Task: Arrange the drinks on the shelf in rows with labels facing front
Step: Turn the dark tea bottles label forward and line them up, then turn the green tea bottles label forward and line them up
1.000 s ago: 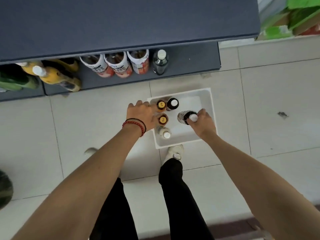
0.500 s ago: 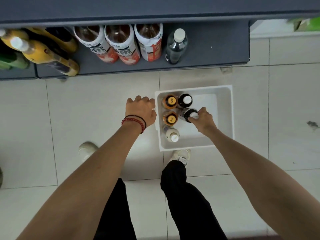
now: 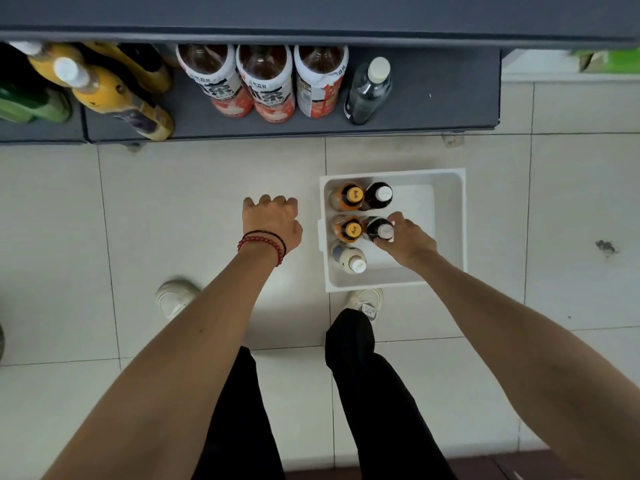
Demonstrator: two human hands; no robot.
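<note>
A white bin (image 3: 450,216) sits on the floor tiles and holds several upright bottles. My right hand (image 3: 407,239) pinches the white cap of a dark bottle (image 3: 381,228) in the bin's middle row. Beside that bottle stands an orange-capped bottle (image 3: 349,228); behind them are another orange-capped bottle (image 3: 349,196) and a second dark bottle (image 3: 380,195). A pale bottle with a white cap (image 3: 349,258) stands nearest me. My left hand (image 3: 272,221) hangs to the left of the bin with loosely curled fingers, holding nothing. The grey bottom shelf (image 3: 433,109) carries three white-labelled tea bottles (image 3: 265,88) and a dark bottle (image 3: 369,90).
Yellow bottles (image 3: 114,95) lie tilted at the shelf's left, with green bottles (image 3: 27,105) further left. An upper shelf board (image 3: 311,15) overhangs the bottom shelf. My feet in white shoes (image 3: 176,297) stand just before the bin. Bare shelf lies right of the dark bottle.
My left hand has drawn away from the bin's left rim and hangs beside it. My right hand has set the dark bottle upright in the middle row. The view has shifted downward.
</note>
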